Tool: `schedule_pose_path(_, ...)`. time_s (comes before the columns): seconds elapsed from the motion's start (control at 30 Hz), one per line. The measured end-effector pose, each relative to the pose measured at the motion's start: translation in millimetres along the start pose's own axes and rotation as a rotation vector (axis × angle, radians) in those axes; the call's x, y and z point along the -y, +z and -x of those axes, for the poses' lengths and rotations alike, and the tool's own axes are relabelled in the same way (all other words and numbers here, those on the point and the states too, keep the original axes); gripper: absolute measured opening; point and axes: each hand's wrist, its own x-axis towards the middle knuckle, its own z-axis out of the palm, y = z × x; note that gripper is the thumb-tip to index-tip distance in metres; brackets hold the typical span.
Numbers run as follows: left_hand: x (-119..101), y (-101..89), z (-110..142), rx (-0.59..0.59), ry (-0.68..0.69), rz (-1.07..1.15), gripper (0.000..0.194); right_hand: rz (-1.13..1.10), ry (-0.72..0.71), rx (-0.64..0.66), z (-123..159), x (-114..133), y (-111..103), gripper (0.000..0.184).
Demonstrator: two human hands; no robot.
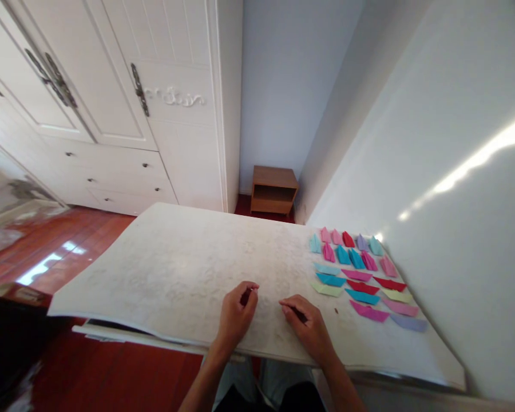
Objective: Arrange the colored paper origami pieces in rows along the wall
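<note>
My left hand [239, 310] rests at the near middle of the white tabletop [197, 257]. Its fingers are loosely curled, the thumb against the index finger, and no object shows in them. Apart from it, to the right, my right hand [308, 323] is curled the same way with nothing visible in its fingers. On the table's right side lie several folded papers in rows. The nearer ones are flat boat shapes, such as a magenta paper boat [369, 311] and a blue one [363, 296]. The farther ones are narrower pointed folds, including a red folded paper [348, 239].
A small dark speck [336, 311] lies right of my right hand. White wall [455, 229] borders the table's right side. Behind the table stand a white wardrobe [184, 149] and a brown nightstand [274, 177]. Reddish wooden floor [103, 229] shows at the left.
</note>
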Motion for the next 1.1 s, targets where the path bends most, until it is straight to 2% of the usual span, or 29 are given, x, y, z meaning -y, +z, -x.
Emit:
schedule_pose_path(0.2,1.4,0.4,-2.7,0.008,0.02,-0.023,0.028,-0.015,0.031,-0.036,-3.8,-3.6,0.6,0.019)
schedule_pose_path(0.67,7.5,1.4,-6.7,0.0,-0.066,0.047,0.034,-0.146,0.168,-0.052,-17.9,-5.3,3.6,0.025)
schedule_pose_path(0.93,9.1,1.9,-6.2,0.007,-0.08,0.036,0.036,-0.115,0.147,-0.043,-18.1,-6.0,4.2,0.024)
schedule_pose_path(1.1,7.8,0.8,-5.4,0.023,-0.051,-0.003,0.035,-0.021,0.096,-0.046,-17.3,-4.7,4.2,0.022)
